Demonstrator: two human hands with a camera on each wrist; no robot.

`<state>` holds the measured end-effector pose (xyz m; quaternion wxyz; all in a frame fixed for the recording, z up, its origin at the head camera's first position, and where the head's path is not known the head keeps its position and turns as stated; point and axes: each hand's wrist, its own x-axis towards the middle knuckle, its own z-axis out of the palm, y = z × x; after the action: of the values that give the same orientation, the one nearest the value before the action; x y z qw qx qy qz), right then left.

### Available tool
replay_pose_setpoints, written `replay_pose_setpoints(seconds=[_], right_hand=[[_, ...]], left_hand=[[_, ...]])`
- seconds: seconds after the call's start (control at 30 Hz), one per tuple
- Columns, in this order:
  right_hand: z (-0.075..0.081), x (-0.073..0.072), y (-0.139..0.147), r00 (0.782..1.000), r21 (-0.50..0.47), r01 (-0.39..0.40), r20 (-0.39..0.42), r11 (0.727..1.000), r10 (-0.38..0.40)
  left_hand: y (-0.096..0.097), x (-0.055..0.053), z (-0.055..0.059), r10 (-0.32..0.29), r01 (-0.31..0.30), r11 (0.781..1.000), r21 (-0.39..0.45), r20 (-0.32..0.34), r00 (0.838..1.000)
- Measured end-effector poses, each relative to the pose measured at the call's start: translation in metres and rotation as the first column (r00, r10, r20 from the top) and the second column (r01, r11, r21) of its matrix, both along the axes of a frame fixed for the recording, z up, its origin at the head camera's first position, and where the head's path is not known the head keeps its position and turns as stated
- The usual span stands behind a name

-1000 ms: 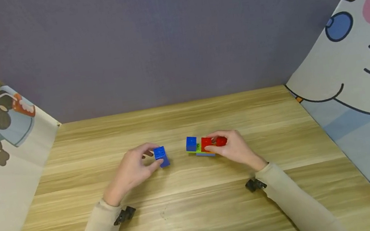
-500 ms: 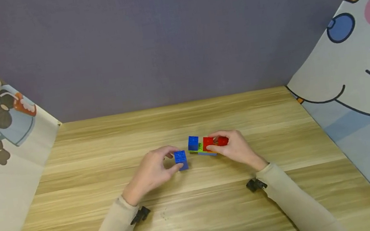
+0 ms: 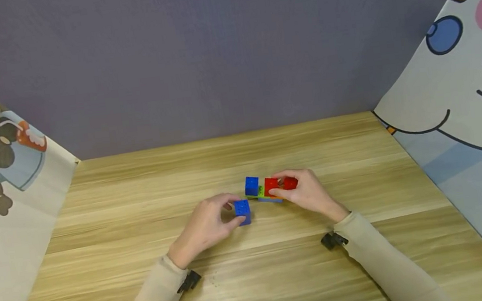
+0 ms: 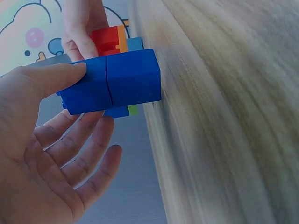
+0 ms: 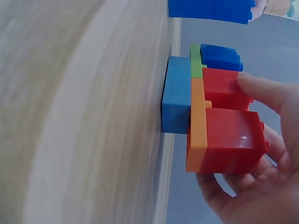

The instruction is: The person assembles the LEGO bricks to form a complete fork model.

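My left hand point(image 3: 207, 225) pinches a stack of two blue building bricks point(image 4: 133, 77) between thumb and fingers, its studs facing up. Just to the right and slightly farther back stands a built block piece. A light blue brick point(image 5: 176, 95) forms its base, under a green plate point(image 5: 195, 60) and an orange plate point(image 5: 197, 126). Two red bricks sit on top, the nearer one point(image 5: 233, 140) in the right wrist view and the middle one point(image 5: 225, 86); a blue brick point(image 3: 252, 186) tops the left end. My right hand point(image 3: 304, 190) grips the middle red brick. The blue stack and built piece are apart.
The wood-grain table point(image 3: 257, 279) lies under both hands. A grey wall point(image 3: 217, 63) rises behind it, and cartoon-printed panels stand at the left point(image 3: 21, 162) and right point(image 3: 457, 109).
My left hand has carried the blue stack rightward and a little nearer to me, closer to the built piece. The right hand keeps its grip and has hardly moved.
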<state>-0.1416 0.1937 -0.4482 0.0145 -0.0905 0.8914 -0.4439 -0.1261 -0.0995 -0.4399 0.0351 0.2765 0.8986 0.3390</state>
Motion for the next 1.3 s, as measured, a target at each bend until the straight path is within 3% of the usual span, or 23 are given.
replay_pose_setpoints(seconds=[0.27, 0.53, 0.8, 1.3], right_hand=[[0.001, 0.000, -0.001, 1.000, -0.013, 0.004, -0.006, 1.000, -0.004], [0.019, 0.002, -0.004, 0.994, -0.005, 0.022, -0.106, 1.000, -0.023], [0.039, 0.007, -0.012, 0.997, -0.030, 0.031, -0.066, 0.999, -0.033], [0.054, 0.008, -0.030, 0.993, -0.075, -0.024, -0.120, 0.997, 0.015]], left_hand=[[-0.001, -0.003, -0.006, -0.017, 0.018, 0.999, 0.027, -0.007, 1.000], [-0.003, -0.004, -0.010, -0.013, 0.013, 0.999, 0.038, -0.002, 1.000], [-0.005, -0.003, -0.009, -0.001, 0.000, 0.999, 0.051, 0.010, 1.000], [-0.011, -0.004, -0.009, 0.008, -0.011, 0.998, 0.061, 0.048, 0.999]])
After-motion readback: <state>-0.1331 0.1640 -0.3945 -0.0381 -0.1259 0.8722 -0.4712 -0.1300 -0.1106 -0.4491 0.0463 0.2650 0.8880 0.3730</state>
